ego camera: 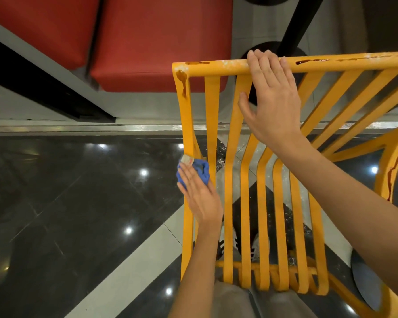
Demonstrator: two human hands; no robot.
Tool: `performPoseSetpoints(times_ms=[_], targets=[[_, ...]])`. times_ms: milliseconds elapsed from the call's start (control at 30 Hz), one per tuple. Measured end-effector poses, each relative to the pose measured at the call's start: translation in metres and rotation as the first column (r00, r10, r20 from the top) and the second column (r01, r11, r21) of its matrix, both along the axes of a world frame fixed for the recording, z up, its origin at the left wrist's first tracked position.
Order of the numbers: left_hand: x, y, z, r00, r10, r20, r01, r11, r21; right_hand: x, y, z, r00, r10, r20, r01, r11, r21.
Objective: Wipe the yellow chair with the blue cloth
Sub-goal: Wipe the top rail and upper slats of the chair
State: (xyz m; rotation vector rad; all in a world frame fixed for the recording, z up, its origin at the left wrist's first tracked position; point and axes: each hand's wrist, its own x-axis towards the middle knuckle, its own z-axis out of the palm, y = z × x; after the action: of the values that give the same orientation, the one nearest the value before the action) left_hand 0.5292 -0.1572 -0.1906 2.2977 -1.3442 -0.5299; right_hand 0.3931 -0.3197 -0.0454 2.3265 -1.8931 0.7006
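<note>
1. Two bare hands are in the head view, both on a yellow slatted metal chair [244,203] seen from above, its back slats running from the top rail down toward the person.
2. Left hand [199,191]: fingers lie fairly straight, pressing a crumpled blue cloth [203,172] against the outer left upright of the chair back, about halfway down its length. A small pale tag [187,159] shows at the cloth's far edge, touching the upright.
3. Right hand [271,92]: palm down over the top rail [218,66], fingertips [254,56] draped over the rail's far side, thumb spread toward the left over a slat. Fingers look extended rather than tightly wrapped; the underside of the hand is hidden.
4. Brown sticky-looking drips [182,79] run down from the top left corner of the chair back. More brown streaks sit on the top rail to the right of the right hand, and a dark red-brown streak [389,180] runs along the curved frame at far right. Whitish specks dot the rail.
5. Surroundings: red padded bench seats [124,37] beyond the chair, a black pole [295,26] on a round dark base, glossy dark floor tiles [67,191] with pale bands and reflected ceiling lights.
6. White shoes [259,245] are visible through the lower slats.
</note>
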Motion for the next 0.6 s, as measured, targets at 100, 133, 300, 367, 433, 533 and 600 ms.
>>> performPoseSetpoints(times_ms=[100,133,300,367,433,533,600], targets=[[-0.005,0.041,-0.002,0.999,-0.022,0.045,0.021,0.999,0.029,0.001,0.000,0.000,1.000,-0.004,0.006,0.004,1.000,0.012],[-0.006,0.041,0.001,0.998,-0.022,0.051,0.020,0.999,0.029,0.001,-0.001,0.000,1.000,-0.008,0.004,0.008,1.000,0.013],[-0.009,-0.044,0.025,0.997,0.009,-0.077,-0.010,1.000,-0.003,0.003,-0.001,-0.002,1.000,-0.019,-0.006,0.019,1.000,-0.005],[-0.010,-0.071,0.035,0.993,0.010,-0.120,-0.020,0.996,-0.082,0.002,-0.002,-0.003,1.000,-0.023,-0.010,0.023,1.000,-0.012],[-0.008,-0.072,0.035,0.990,-0.006,-0.142,-0.014,0.990,-0.139,0.001,0.000,-0.004,1.000,-0.022,-0.008,0.022,1.000,-0.018],[0.004,-0.037,0.021,0.987,-0.041,-0.157,0.017,0.988,-0.153,0.000,0.000,-0.004,1.000,-0.012,0.010,0.012,1.000,-0.019],[0.012,-0.007,0.015,0.980,-0.019,-0.196,-0.001,0.995,-0.104,0.000,-0.001,-0.003,1.000,-0.005,0.012,0.005,1.000,-0.010]])
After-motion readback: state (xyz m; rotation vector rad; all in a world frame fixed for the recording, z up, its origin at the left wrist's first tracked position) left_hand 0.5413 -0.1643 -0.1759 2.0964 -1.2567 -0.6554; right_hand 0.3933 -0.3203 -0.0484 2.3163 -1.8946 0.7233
